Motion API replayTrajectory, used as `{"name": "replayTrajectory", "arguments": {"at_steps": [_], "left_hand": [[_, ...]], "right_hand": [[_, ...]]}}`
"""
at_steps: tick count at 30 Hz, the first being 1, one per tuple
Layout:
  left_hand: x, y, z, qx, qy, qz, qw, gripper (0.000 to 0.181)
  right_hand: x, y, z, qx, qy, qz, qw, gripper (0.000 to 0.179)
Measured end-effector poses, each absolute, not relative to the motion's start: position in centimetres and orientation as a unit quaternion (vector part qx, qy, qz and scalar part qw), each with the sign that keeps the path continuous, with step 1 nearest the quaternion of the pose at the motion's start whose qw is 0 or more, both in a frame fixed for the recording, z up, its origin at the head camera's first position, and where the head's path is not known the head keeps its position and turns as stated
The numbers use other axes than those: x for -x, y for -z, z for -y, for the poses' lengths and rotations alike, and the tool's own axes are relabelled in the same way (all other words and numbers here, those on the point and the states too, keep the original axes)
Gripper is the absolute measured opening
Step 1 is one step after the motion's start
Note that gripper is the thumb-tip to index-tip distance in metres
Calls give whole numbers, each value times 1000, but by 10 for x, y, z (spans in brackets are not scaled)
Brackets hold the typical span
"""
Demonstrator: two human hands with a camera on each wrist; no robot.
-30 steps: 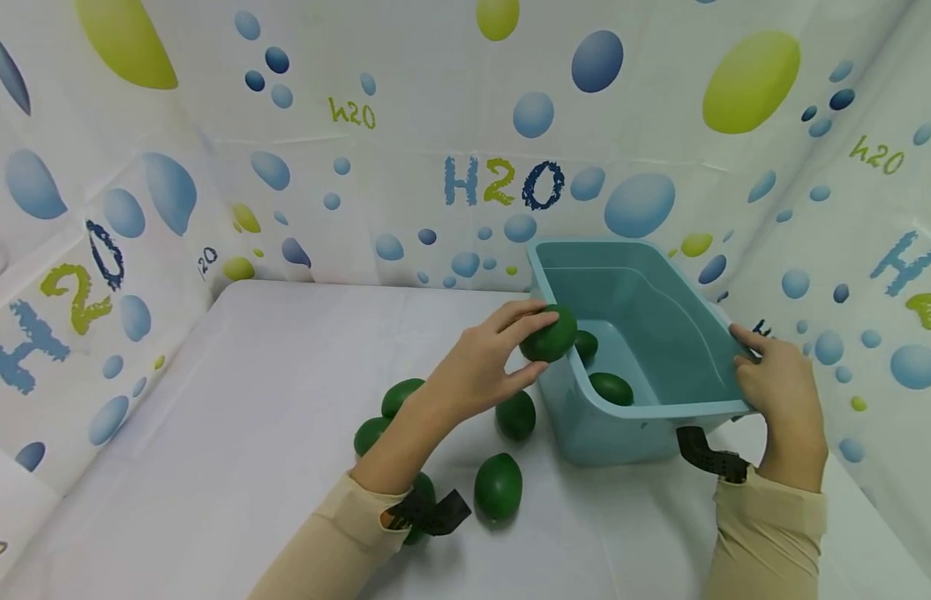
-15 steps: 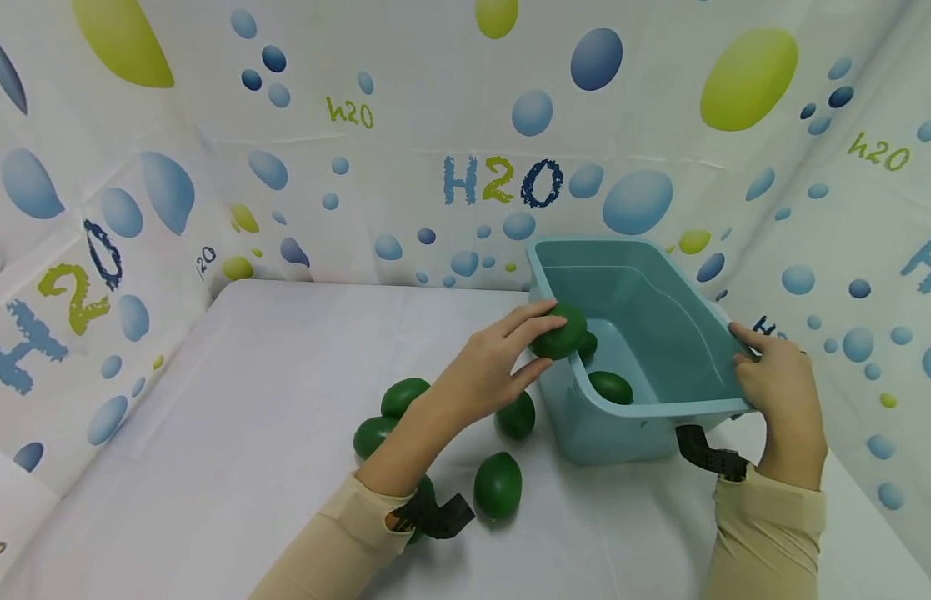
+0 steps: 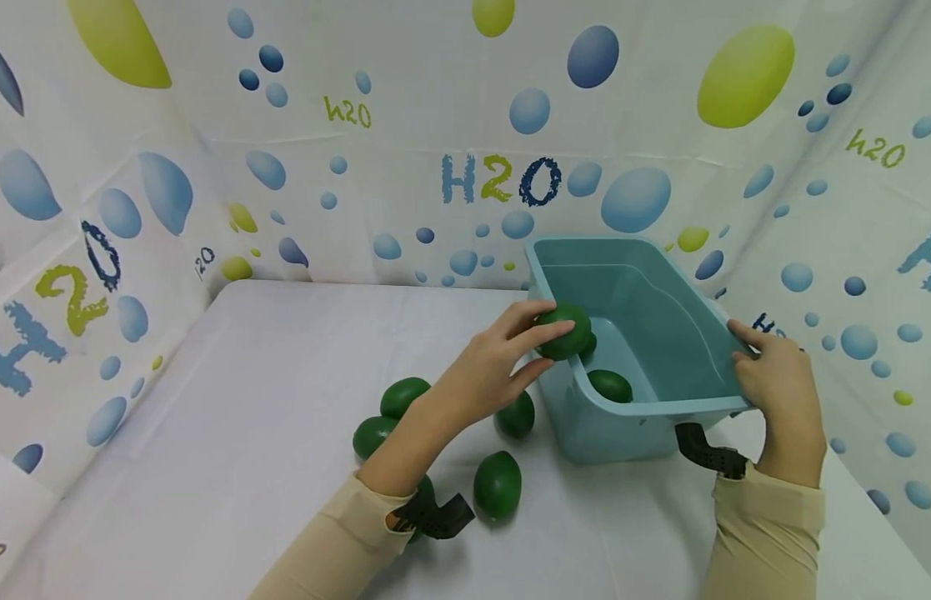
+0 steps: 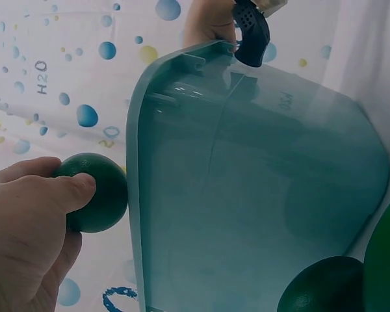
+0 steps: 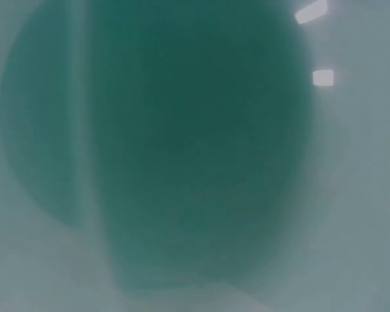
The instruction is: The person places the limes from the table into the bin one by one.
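My left hand (image 3: 503,360) pinches a smooth, dark green, avocado-like fruit (image 3: 564,332) between thumb and fingers. In the head view it overlaps the left rim of a light blue plastic bin (image 3: 663,410); the left wrist view puts this fruit (image 4: 94,195) right at the rim. Inside the bin, two similar fruits, one at the front (image 3: 610,386) and one partly covered at the left wall (image 3: 588,345), lie on the floor. At the bin's right front corner, my right hand (image 3: 780,379) grips the rim. Blurred blue-green plastic (image 5: 370,195) fills the right wrist view.
Loose fruits lie on the white table (image 3: 232,433): one by the bin (image 3: 514,415), one nearer the front (image 3: 498,486), and several beside or under my left forearm. Behind, a white curtain (image 3: 405,75) with blue and green drops closes off the back and sides.
My left hand has shifted slightly right, taking its fruit farther over the bin's left rim. My right hand keeps its hold, and the bin stays in place.
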State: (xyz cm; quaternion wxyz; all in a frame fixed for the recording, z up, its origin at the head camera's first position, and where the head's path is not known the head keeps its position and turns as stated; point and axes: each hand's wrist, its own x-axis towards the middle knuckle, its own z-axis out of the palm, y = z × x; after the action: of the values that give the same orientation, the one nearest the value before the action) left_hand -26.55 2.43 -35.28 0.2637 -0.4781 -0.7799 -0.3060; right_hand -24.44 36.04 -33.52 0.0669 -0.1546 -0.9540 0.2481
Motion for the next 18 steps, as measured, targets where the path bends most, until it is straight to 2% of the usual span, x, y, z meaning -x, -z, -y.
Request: {"name": "replayTrajectory", "arguments": {"at_steps": [18], "left_hand": [[260,353,-26,483,305,790,222,52]], "right_hand": [[243,339,-360,159,-252,953,63,54]]}}
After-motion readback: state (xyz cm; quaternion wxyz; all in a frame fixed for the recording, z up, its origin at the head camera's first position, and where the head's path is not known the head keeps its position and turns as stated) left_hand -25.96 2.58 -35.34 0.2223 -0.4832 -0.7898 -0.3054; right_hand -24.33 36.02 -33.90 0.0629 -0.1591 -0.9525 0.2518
